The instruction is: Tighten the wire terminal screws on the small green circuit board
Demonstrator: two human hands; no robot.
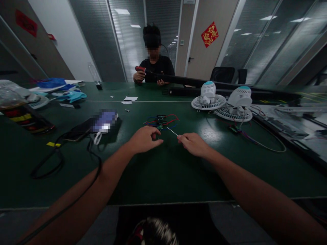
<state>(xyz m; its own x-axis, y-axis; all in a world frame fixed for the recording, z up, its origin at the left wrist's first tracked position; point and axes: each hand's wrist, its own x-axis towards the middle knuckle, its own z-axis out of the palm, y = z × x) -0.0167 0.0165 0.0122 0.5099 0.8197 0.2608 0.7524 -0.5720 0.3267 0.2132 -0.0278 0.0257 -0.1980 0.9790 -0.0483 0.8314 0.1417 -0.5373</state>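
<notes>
A small green circuit board (160, 127) with black parts (160, 119) and thin red and blue wires (173, 117) lies on the green table (163, 177) in front of me. My left hand (146, 139) is at its near left side, fingers curved and thumb held apart; whether a fingertip touches the board I cannot tell. Between thumb and fingers, my right hand (191, 143) pinches a thin, pale, straight rod (172, 131). The rod's far end points toward the board, and its kind is not clear.
Two white fan heads (208, 97) with blue-green caps lie at the right, by another wired board (234, 128). Left are a phone (104, 121), a black cable (60, 160) and a dark-labelled bottle (25, 115). Opposite, a person (154, 66) holds a red tool (140, 69) and a long black bar.
</notes>
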